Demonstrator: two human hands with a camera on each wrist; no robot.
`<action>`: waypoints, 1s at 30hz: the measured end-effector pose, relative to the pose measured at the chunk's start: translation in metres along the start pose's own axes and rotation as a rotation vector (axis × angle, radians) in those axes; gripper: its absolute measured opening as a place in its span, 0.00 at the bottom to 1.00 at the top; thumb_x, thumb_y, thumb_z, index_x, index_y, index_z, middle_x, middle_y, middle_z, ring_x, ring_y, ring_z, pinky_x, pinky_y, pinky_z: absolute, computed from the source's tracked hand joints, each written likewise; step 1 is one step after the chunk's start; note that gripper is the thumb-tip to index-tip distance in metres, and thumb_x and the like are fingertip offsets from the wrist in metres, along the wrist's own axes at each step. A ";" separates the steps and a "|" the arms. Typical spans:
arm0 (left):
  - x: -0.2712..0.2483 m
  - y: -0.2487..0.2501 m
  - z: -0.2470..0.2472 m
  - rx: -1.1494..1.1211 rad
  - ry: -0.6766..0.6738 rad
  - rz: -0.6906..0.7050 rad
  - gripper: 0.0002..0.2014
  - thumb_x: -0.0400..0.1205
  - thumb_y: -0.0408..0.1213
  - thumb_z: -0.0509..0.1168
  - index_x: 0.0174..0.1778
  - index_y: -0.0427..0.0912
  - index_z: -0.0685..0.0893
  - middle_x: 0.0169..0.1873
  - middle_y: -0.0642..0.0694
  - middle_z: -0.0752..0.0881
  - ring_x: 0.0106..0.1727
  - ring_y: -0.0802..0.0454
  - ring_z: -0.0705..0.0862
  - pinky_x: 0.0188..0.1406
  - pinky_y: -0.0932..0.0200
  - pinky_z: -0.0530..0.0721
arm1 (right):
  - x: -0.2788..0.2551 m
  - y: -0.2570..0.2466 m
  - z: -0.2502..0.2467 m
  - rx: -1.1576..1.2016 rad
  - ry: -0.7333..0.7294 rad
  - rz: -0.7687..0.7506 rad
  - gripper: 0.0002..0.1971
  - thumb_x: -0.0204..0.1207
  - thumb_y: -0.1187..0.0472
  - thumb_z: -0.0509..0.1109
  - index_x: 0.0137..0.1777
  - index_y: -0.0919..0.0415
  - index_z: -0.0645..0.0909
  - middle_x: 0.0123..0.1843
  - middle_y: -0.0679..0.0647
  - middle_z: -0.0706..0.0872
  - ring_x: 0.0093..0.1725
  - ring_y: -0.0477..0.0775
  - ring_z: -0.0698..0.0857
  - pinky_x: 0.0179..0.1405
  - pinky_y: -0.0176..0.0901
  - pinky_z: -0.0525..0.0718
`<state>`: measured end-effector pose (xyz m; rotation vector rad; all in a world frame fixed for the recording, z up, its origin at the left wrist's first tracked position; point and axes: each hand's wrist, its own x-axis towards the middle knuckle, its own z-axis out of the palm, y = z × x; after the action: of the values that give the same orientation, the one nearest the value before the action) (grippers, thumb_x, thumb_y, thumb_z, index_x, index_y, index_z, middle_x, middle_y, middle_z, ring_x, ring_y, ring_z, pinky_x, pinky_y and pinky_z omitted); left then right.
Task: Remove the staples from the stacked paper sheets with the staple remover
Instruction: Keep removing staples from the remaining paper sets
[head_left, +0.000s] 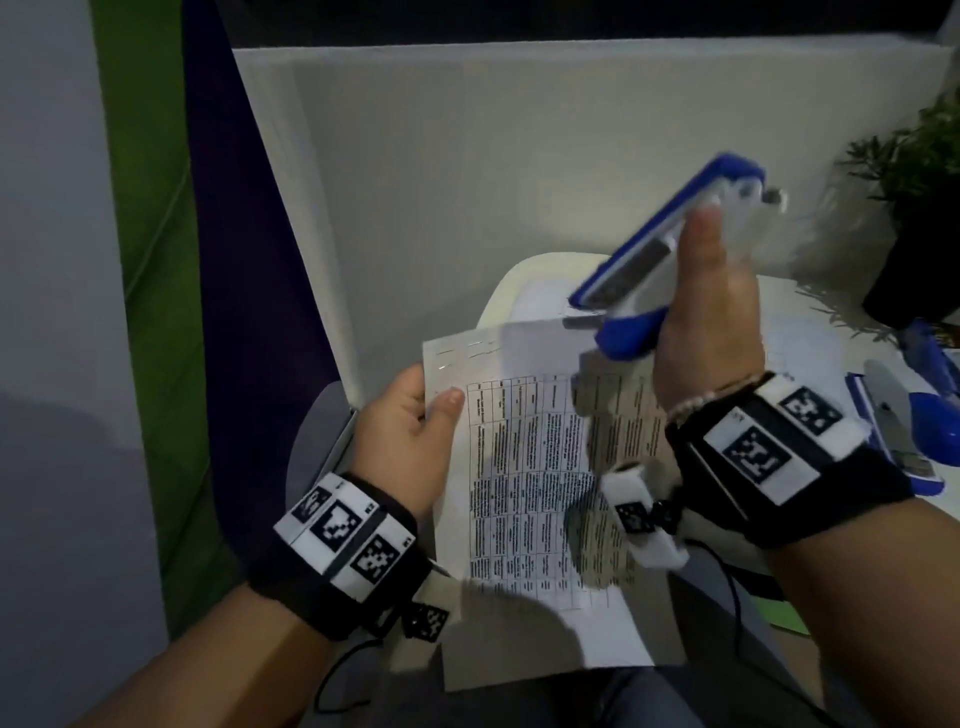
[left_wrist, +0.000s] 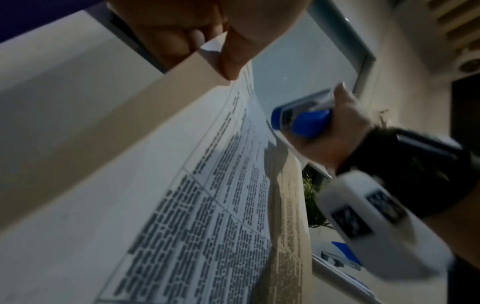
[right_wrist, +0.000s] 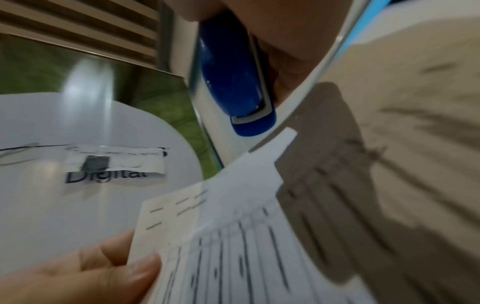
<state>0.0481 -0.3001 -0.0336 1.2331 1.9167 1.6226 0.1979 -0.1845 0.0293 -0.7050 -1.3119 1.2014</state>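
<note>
We held the stacked paper sheets (head_left: 530, 493) up off the round white table (head_left: 511, 291), with our left hand (head_left: 410, 436) pinching their left edge near the top, thumb on the printed face and fingers tucked behind. The top sheet carried a dense printed table, and several staples (right_wrist: 179, 206) sat in short rows near its upper left corner, just above our thumb. Our right hand (head_left: 711, 322) was curled firmly round the blue-and-white staple remover (head_left: 670, 249), thumb lying straight up along its side. The tool was tilted, its far end raised up and to the right and its rounded blue end pointing down towards the upper right part of the sheets, near them but apart from the paper. It was blurred, so we could not tell how its metal tip stood. On the table to our right lay a second blue-and-white tool (head_left: 924, 415), and behind it stood a potted plant (head_left: 930, 208). A printed label (right_wrist: 103, 176) was taped on the tabletop.
</note>
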 end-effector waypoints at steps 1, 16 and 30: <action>-0.002 0.001 0.000 0.015 -0.013 0.021 0.14 0.82 0.31 0.63 0.47 0.61 0.81 0.37 0.67 0.86 0.42 0.72 0.85 0.41 0.74 0.82 | 0.002 -0.009 0.005 -0.029 -0.026 -0.059 0.15 0.81 0.43 0.58 0.47 0.55 0.71 0.33 0.41 0.80 0.25 0.33 0.80 0.26 0.26 0.78; -0.019 0.016 -0.005 0.125 0.025 0.219 0.06 0.80 0.42 0.61 0.46 0.53 0.84 0.35 0.46 0.88 0.38 0.53 0.85 0.40 0.49 0.86 | 0.000 -0.012 0.046 -0.253 -0.156 -0.185 0.20 0.70 0.34 0.58 0.29 0.49 0.68 0.25 0.42 0.72 0.27 0.46 0.73 0.32 0.44 0.72; -0.018 0.014 -0.007 0.151 0.023 0.259 0.08 0.80 0.39 0.61 0.44 0.57 0.84 0.31 0.55 0.84 0.34 0.58 0.82 0.32 0.64 0.82 | 0.000 -0.012 0.050 -0.158 -0.192 -0.141 0.16 0.71 0.45 0.63 0.30 0.53 0.68 0.25 0.43 0.69 0.23 0.38 0.69 0.26 0.27 0.70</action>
<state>0.0586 -0.3189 -0.0233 1.5876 1.9920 1.6431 0.1529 -0.1994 0.0498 -0.6087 -1.6036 1.0800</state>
